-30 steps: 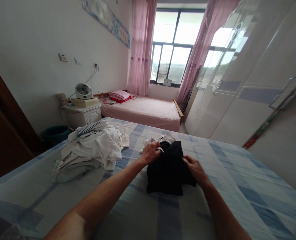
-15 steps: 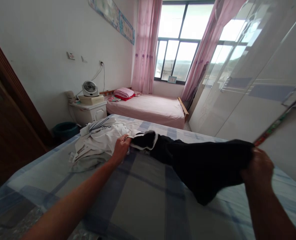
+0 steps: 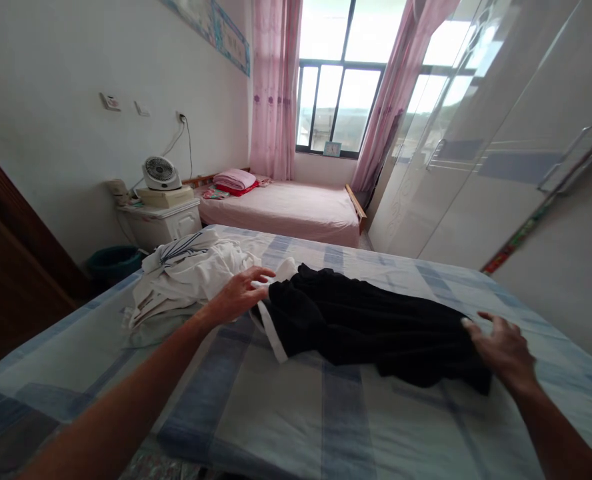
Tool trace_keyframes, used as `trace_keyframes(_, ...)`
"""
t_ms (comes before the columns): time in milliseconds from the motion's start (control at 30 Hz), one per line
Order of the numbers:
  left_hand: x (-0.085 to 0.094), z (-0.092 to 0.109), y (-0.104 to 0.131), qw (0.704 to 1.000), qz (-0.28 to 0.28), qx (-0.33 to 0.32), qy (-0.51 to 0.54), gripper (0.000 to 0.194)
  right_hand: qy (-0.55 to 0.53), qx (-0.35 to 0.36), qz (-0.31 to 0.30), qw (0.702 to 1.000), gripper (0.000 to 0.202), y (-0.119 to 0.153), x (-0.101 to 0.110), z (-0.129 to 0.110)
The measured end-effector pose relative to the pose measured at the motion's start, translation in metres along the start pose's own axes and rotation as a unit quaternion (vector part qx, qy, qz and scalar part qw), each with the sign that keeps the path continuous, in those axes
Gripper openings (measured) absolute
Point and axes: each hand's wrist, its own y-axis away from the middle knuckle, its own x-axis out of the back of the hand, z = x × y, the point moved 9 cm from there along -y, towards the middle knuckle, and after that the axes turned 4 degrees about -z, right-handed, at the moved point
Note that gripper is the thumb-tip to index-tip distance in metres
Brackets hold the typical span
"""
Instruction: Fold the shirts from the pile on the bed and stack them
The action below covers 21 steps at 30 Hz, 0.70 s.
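Note:
A black garment with white trim point(image 3: 376, 327) lies stretched sideways across the bed with the blue-and-white checked sheet point(image 3: 276, 407). My left hand point(image 3: 241, 291) is at its white-trimmed left end, fingers extended and loosely parted, touching or just above the cloth. At the opposite end my right hand point(image 3: 507, 350) has its fingers apart, the thumb near the black edge. Whether either fingertip still touches the fabric is hard to see. Just beyond my left hand rests a crumpled heap of white and grey clothes point(image 3: 191, 277).
Behind this bed stands a second bed with a pink sheet point(image 3: 296, 210). A small fan point(image 3: 161, 172) sits on a box on the white nightstand point(image 3: 169, 223), with a green bin point(image 3: 113, 263) beside it. Glossy wardrobe doors point(image 3: 476, 167) line the right side.
The black garment was held up and stretched between both hands; now it lies on the bed. Both hands have loosened their grip and their fingers have opened. The view has shifted slightly right.

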Motion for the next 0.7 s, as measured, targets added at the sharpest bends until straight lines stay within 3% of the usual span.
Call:
trace_keyframes(67,-0.019,0.005,0.0,0.994,-0.059,-0.031,-0.086,0.05,-0.041,0.067,-0.018,0.997,0.044,0.028,0.0,-0.037)
trace_keyframes(133,-0.039,0.005,0.006,0.975,-0.119,-0.059,-0.178,0.066,-0.09,0.182,-0.117,0.972,0.034,0.063,-0.012,-0.081)
trace_keyframes(200,-0.05,-0.004,0.01,0.957,-0.13,-0.055,-0.253,0.077,-0.093,0.253,-0.179,0.946,0.029,0.094,-0.022,-0.108)
trace_keyframes(300,-0.056,-0.023,0.007,0.934,-0.108,-0.018,-0.34,0.055,-0.049,0.275,-0.171,0.945,0.022,0.108,-0.029,-0.121)
trace_keyframes(400,-0.051,-0.035,-0.017,0.925,-0.075,0.01,-0.372,0.031,-0.012,0.269,-0.153,0.951,0.016,0.089,-0.038,-0.126)
trace_keyframes(467,-0.032,-0.03,-0.047,0.94,-0.007,0.021,-0.339,0.025,-0.008,0.243,-0.13,0.961,0.017,0.056,-0.035,-0.127)
trace_keyframes(533,0.002,-0.013,-0.084,0.957,0.098,0.018,-0.273,0.02,-0.025,0.185,-0.074,0.98,0.019,0.009,-0.016,-0.12)
trace_keyframes(567,0.023,0.002,-0.101,0.959,0.164,0.007,-0.23,0.018,-0.039,0.148,-0.034,0.988,0.021,-0.017,-0.001,-0.114)
trace_keyframes(700,0.086,0.077,-0.155,0.935,0.295,-0.045,-0.191,0.028,-0.139,0.022,0.129,0.982,0.028,-0.099,0.078,-0.085)
